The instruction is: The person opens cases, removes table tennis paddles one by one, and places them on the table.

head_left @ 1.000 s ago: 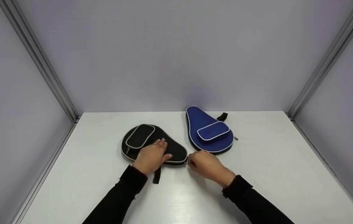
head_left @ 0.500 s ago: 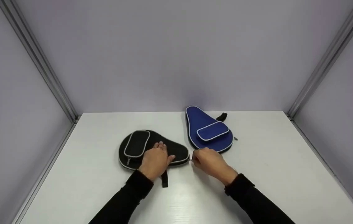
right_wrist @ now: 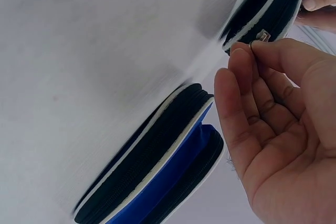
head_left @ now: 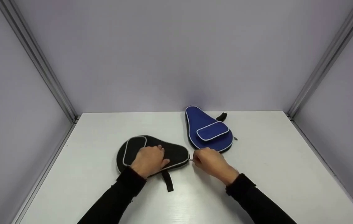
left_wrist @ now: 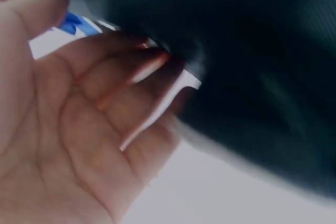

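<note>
The right hand (head_left: 210, 161) pinches a small metal zipper pull (right_wrist: 264, 36) between thumb and index finger, its other fingers folded loosely toward the palm. The pull sits at the narrow tip of the black case (head_left: 176, 152), so this hand is just beyond that end, to its right. The left hand (head_left: 149, 160) rests on the case's middle, nearer the broad end, thumb apart and fingers a little separated; in the left wrist view the fingertips are partly lost against dark fabric.

The case lies flat on the counter (head_left: 288, 171), its long axis running almost side to side across the person: round end left, narrow end right, pointing at the right hand. That puts the two hands and the pull roughly along one line. A black strap (head_left: 167, 180) juts from the near edge.

Farther out, the blue case (head_left: 199, 118) lies behind the right hand, broad end nearest it, narrow end toward the back wall (head_left: 176, 62).
</note>
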Demonstrator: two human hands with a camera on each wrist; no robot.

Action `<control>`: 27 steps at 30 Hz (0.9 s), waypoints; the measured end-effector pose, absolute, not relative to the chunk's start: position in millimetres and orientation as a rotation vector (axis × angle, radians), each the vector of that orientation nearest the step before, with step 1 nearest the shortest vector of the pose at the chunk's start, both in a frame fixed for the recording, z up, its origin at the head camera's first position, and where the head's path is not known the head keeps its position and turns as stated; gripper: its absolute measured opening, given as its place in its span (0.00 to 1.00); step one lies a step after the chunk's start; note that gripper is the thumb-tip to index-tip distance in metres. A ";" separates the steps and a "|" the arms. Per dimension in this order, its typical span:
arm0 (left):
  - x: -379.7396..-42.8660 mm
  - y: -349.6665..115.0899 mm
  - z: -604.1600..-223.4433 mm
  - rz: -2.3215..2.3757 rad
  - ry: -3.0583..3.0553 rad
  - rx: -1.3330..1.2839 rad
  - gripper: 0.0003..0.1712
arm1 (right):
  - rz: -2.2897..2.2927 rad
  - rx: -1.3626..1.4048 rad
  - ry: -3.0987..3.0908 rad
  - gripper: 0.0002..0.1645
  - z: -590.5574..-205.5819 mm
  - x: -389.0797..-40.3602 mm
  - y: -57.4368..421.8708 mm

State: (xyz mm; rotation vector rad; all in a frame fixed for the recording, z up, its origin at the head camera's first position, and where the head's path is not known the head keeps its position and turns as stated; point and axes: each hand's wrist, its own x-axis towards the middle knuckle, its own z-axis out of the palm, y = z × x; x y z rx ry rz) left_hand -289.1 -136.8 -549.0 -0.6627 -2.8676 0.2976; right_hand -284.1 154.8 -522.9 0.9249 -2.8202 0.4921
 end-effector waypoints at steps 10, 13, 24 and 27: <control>-271.5 -167.7 -463.1 0.054 -3.072 -1.007 0.33 | 0.479 0.983 -2.755 0.07 -524.4 -281.8 155.2; -279.2 -179.6 -467.4 0.035 -3.101 -1.072 0.37 | 0.483 0.977 -2.760 0.07 -524.6 -281.7 154.8; -283.6 -201.7 -491.5 -0.165 -3.107 -1.139 0.48 | 0.491 0.980 -2.799 0.04 -526.4 -280.1 154.7; -282.2 -203.3 -495.6 -0.164 -3.097 -1.131 0.49 | 0.503 0.987 -2.798 0.05 -526.2 -278.2 154.3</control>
